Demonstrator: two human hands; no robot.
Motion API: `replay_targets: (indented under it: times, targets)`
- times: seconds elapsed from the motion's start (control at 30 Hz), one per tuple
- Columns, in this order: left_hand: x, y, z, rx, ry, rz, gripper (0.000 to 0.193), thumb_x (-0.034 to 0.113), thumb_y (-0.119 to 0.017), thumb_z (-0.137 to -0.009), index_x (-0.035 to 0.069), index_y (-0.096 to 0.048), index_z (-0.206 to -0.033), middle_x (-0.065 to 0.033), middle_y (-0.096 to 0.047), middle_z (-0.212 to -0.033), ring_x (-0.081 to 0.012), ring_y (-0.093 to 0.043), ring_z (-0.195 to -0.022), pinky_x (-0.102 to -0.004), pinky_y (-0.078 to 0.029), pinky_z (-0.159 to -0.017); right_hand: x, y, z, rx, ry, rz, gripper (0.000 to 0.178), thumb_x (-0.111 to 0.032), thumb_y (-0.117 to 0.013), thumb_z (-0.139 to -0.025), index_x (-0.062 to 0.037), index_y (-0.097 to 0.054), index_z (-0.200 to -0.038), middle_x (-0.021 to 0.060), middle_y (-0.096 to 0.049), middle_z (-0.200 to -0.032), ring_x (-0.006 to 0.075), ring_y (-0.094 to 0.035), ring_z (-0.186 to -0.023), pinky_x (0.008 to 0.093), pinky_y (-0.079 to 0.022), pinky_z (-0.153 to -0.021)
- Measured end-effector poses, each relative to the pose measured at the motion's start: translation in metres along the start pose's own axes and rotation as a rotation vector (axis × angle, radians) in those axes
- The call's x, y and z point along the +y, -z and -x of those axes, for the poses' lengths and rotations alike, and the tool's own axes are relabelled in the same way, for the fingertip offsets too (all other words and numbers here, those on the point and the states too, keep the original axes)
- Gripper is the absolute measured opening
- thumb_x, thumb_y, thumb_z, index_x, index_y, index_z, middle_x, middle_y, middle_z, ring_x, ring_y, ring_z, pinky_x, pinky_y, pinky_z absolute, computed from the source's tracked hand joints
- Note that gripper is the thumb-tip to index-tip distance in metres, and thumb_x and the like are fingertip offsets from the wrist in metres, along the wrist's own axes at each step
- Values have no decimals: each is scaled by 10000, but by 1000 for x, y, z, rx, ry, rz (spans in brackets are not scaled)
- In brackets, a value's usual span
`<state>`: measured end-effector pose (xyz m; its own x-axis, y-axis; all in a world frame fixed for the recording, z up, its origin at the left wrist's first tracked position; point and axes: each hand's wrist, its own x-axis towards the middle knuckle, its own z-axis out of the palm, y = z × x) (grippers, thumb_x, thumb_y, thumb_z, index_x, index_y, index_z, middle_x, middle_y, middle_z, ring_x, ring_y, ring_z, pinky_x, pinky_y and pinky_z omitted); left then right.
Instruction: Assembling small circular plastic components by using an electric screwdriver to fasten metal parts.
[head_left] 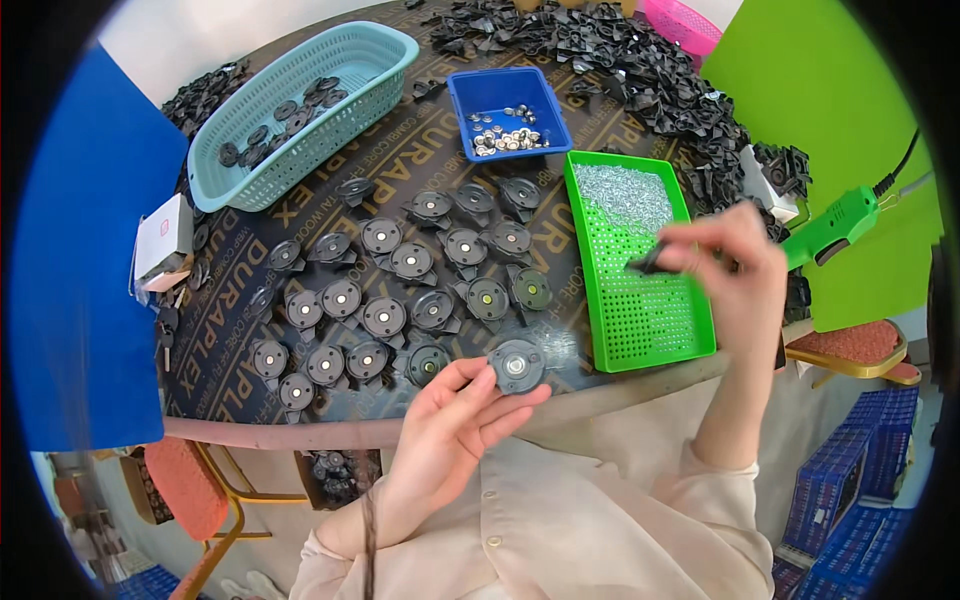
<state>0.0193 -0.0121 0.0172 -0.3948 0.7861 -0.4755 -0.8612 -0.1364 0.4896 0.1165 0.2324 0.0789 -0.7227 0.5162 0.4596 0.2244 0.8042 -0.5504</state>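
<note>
Black disc (517, 366) sits pinched in our left hand (450, 420) at six o'clock; our right hand (735, 265) grips a small dark piece (648, 265) over the green tray (640, 330) at three. We judge about twenty-five assembled discs (400, 290) done, heaps of black parts (620, 60) at twelve remaining

The left hand (450, 420) is raised palm-up near the chest, its fingers (470, 375) curled and pinching; its forearm rises from the lower edge. The right hand (735, 265) reaches forward, blurred, fingers (685, 258) pinched together; its wrist bends down, sleeve at the elbow.
</note>
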Motion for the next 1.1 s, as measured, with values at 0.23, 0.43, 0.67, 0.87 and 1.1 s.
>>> replay_targets:
  times: [0.23, 0.43, 0.67, 0.87, 1.1]
  targets:
    - [2, 13, 19, 41, -210, -12, 146, 118, -443, -986, 53, -502, -1102, -173, -601, -1174, -361, -599, -1099, -363, -537, -888, -30, -46, 89, -212, 90, -485, 222, 33, -748, -682, -27, -683, -886, 112, -709, -961, 225, -649, -850, 322, -515, -741]
    - [4, 12, 28, 61, -236, -44, 126, 114, -435, -985, 59, -471, -1092, -190, -600, -1166, -386, -593, -1098, -376, -542, -901, -23, -70, 116, -261, 107, -518, 234, 125, -645, -707, -12, -666, -895, 125, -686, -1055, 286, -631, -1010, 347, -510, -847]
    - [0, 7, 19, 87, -116, -104, 136, 131, -461, -981, 61, -478, -1097, -187, -602, -1173, -364, -600, -1099, -354, -532, -889, -16, -53, 118, -43, -30, -737, 206, 152, -638, -735, -37, -606, -810, 157, -650, -998, 310, -611, -1015, 431, -504, -885]
    - [-14, 1, 2, 23, 64, -108, 205, 176, -510, -974, 46, -514, -1132, -134, -638, -1126, -286, -623, -1077, -346, -523, -881, -19, -55, 103, 63, 23, -986, 249, 158, -661, -727, -60, -551, -779, 154, -623, -955, 279, -596, -969, 464, -511, -908]
    - [-18, 1, -5, -19, 76, -97, 224, 194, -497, -981, 44, -535, -1142, -103, -641, -1128, -226, -649, -1013, -350, -542, -847, -15, -69, 104, -74, 93, -945, 212, 143, -641, -767, -53, -571, -802, 156, -639, -937, 297, -623, -946, 467, -508, -919]
